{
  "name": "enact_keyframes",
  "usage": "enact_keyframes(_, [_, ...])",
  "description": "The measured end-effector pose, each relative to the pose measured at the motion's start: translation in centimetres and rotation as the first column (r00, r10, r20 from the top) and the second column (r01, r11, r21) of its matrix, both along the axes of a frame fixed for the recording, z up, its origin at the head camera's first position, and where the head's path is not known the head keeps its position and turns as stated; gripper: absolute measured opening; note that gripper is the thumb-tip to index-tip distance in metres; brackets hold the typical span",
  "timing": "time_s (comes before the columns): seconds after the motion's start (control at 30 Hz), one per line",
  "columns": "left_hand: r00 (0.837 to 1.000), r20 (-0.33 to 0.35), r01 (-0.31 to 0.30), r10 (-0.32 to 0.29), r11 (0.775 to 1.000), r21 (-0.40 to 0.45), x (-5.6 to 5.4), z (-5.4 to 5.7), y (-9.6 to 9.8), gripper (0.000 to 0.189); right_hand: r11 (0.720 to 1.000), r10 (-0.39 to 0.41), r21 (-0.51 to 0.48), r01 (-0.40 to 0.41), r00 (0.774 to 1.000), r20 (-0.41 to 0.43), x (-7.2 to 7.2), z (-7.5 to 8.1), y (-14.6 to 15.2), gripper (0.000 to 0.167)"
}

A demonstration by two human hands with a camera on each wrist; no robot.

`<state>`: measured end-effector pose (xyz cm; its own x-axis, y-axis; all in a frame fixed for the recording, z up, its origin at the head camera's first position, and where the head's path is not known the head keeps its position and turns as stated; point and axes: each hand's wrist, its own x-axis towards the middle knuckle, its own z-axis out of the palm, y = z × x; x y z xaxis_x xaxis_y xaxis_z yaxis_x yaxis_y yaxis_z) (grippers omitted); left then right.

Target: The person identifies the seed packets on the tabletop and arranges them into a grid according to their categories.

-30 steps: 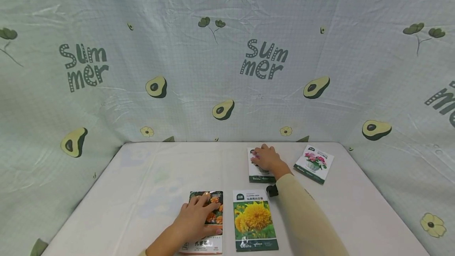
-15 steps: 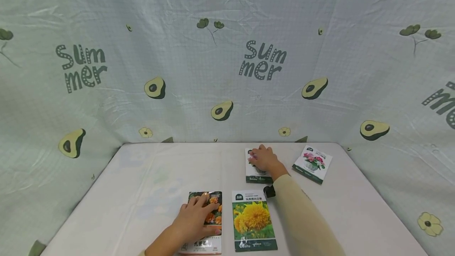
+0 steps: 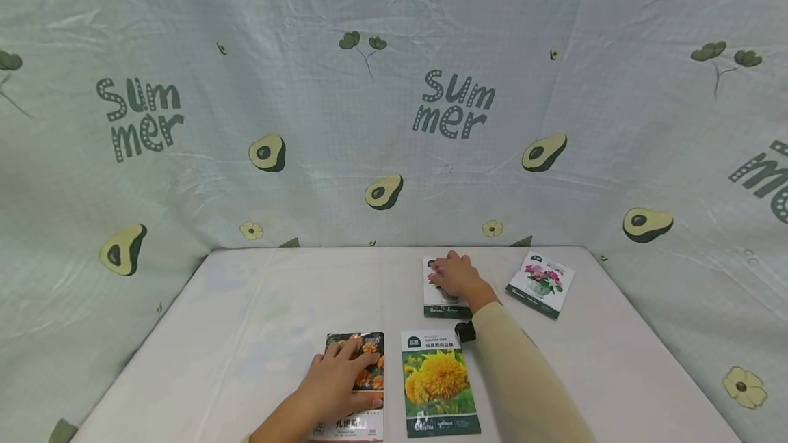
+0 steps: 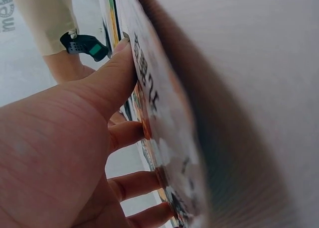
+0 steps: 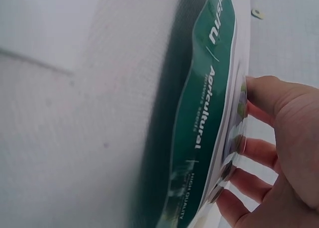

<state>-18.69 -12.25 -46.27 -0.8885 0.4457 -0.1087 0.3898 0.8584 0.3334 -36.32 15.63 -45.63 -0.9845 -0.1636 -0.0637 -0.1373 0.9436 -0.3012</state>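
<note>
My left hand point(image 3: 337, 385) rests with spread fingers on an orange-flower seed packet point(image 3: 368, 422) at the table's front. In the left wrist view its thumb and fingertips touch the face of that packet point(image 4: 164, 123). Farther back, my right hand point(image 3: 458, 275) lies on a white and green seed packet point(image 3: 438, 310), covering much of its picture. The right wrist view has the fingertips pressing on this packet point(image 5: 207, 108), above its green lower band. Between the hands, nearer the front, lies a seed packet with yellow sunflowers point(image 3: 440, 381).
A seed packet with pink flowers in a pot point(image 3: 542, 284) lies tilted at the back right of the white table point(image 3: 277, 313). A curtain printed with avocados point(image 3: 308, 87) hangs behind and at both sides. A black strap device point(image 3: 466, 331) sits on the right wrist.
The view has shifted very slightly. Both hands stay on their packets, and the packets keep their places.
</note>
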Motion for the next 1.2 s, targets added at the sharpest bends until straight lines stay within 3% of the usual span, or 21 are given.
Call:
enact_keyframes(0.47, [1.0,0.004,0.007,-0.007,1.0,-0.011,0.0,0.1,-0.2,0.071,1.0,-0.013,-0.01,0.013,1.0,-0.007,-0.6,-0.6,-0.3,0.033])
enact_keyframes(1.2, [1.0,-0.014,0.002,-0.002,1.0,-0.011,0.1,0.2,-0.1,0.07,1.0,0.004,-0.004,-0.004,1.0,0.0,-0.4,-0.2,-1.8,0.029])
